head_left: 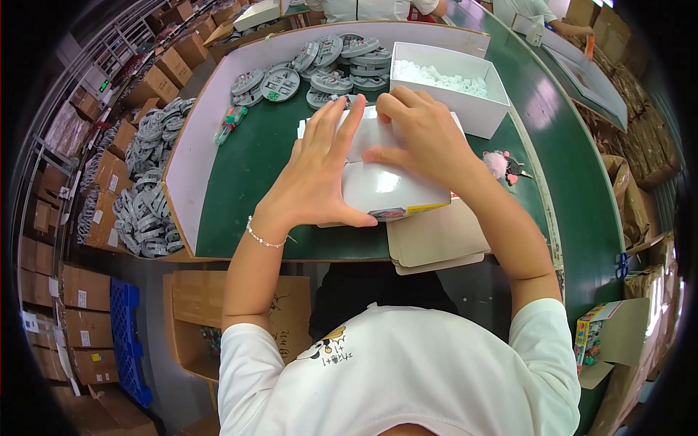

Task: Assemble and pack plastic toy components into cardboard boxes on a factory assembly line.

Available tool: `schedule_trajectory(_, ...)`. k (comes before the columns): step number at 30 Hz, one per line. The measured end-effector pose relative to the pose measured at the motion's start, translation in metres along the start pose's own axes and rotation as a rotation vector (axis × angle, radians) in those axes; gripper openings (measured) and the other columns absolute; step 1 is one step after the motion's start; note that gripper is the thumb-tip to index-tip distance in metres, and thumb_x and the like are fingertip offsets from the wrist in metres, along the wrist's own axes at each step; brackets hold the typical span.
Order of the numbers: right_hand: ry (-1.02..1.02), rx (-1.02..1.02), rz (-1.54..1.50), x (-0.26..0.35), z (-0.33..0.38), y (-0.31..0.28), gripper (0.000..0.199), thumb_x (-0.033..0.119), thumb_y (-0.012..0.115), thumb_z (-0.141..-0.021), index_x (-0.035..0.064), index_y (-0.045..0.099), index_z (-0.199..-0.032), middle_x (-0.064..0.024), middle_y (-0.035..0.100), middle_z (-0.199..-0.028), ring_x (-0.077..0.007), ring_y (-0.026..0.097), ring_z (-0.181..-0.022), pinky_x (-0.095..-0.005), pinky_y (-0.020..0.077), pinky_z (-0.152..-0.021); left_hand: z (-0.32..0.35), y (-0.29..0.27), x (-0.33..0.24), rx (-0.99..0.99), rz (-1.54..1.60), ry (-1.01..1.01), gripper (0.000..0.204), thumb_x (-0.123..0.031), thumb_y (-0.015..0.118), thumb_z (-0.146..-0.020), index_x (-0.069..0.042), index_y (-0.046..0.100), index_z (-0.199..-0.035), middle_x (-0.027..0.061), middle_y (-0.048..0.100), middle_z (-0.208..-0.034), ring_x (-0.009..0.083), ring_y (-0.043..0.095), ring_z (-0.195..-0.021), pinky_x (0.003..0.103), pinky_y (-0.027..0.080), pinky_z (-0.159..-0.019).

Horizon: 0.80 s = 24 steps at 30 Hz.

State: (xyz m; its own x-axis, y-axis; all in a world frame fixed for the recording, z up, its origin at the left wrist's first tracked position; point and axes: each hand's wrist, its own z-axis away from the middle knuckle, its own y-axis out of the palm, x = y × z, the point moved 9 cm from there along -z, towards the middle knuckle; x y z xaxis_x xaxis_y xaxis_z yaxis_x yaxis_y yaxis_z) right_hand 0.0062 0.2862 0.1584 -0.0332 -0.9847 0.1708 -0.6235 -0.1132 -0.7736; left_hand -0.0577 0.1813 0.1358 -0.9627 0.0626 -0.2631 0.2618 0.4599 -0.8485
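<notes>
A white cardboard box with a glossy top and a yellow-edged printed side sits on the green tabletop in front of me. My left hand spans its left side, thumb at the near edge and fingers reaching over the far part. From the right, my right hand rests over the top with bent fingers at the far edge and the thumb on the upper panels. Both hands grip the box; its contents are hidden. Flat brown cardboard sheets lie partly under it at the table's near edge.
Round grey plastic parts are piled at the back. A white box of small white pieces stands back right. Small colourful toys lie left; a pink pompom keyring lies right. An open carton sits below the table.
</notes>
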Motion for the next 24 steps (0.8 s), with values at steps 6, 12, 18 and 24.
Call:
schedule_trajectory(6, 0.085, 0.105, -0.237, -0.025, 0.006, 0.003, 0.039, 0.025, 0.077, -0.078, 0.0094, 0.057, -0.107, -0.0059, 0.061, -0.112, -0.0218, 0.058, -0.096, -0.0389, 0.0472, -0.08, 0.0, 0.0, -0.002, 0.012, -0.02, 0.001, 0.14, -0.044, 0.089, -0.045, -0.02, 0.01, -0.158, 0.0194, 0.026, -0.15, 0.0408, 0.025, -0.141, 0.055, 0.031, -0.11)
schedule_trajectory(12, 0.166, 0.019, -0.43, -0.038, 0.015, -0.005, 0.04, 0.017, 0.073, -0.084, 0.01, 0.055, -0.118, -0.0087, 0.061, -0.128, -0.0163, 0.057, -0.098, -0.0345, 0.0474, -0.086, -0.003, 0.0, -0.004, 0.015, -0.044, -0.005, 0.139, -0.045, 0.088, -0.045, -0.018, 0.011, -0.158, 0.0201, 0.028, -0.148, 0.0412, 0.027, -0.138, 0.054, 0.032, -0.109)
schedule_trajectory(18, 0.226, -0.542, -0.703, -0.063, 0.043, -0.059, 0.042, 0.021, 0.069, -0.089, 0.0091, 0.053, -0.126, -0.0118, 0.062, -0.122, -0.0254, 0.055, -0.122, -0.0375, 0.0439, -0.1, 0.005, -0.04, -0.003, -0.242, -0.04, 0.04, 0.14, -0.045, 0.09, -0.045, -0.009, 0.013, -0.156, 0.0204, 0.029, -0.147, 0.0368, 0.029, -0.137, 0.051, 0.035, -0.108)
schedule_trajectory(24, 0.069, -0.46, -0.965, 0.01, 0.056, -0.059, 0.039, 0.002, 0.057, -0.093, 0.0116, 0.054, -0.131, -0.0098, 0.065, -0.108, -0.0208, 0.062, -0.103, -0.0362, 0.0438, -0.092, 0.016, 0.002, 0.019, -0.583, 0.787, -0.207, 0.124, -0.032, 0.094, -0.056, -0.005, 0.021, -0.153, 0.0188, 0.025, -0.15, 0.0313, 0.03, -0.137, 0.047, 0.037, -0.107)
